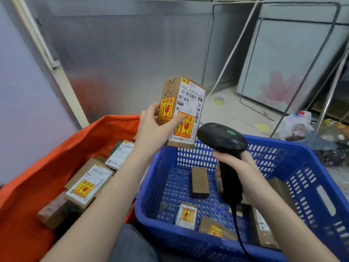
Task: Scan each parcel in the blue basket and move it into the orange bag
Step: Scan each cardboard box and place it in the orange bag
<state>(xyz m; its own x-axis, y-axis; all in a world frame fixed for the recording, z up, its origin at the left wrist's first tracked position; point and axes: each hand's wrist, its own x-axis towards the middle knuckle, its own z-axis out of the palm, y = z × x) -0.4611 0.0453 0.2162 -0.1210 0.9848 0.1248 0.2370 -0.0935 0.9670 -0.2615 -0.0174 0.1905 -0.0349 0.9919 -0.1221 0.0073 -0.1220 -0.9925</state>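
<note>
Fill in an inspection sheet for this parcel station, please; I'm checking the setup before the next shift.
Surface: tiled floor; no table seen.
Job's things: held parcel raised upright, label facing the camera; blue basket holds several parcels; orange bag open, already holding some.
Clutter: tape roll, plastic bag and bottles on the floor.
Hands: left hand grips the held parcel; right hand grips the scanner, its head just below the label.
Cables: scanner cable drops into the basket.
Surroundings: corrugated metal wall, leaning metal frames.
</note>
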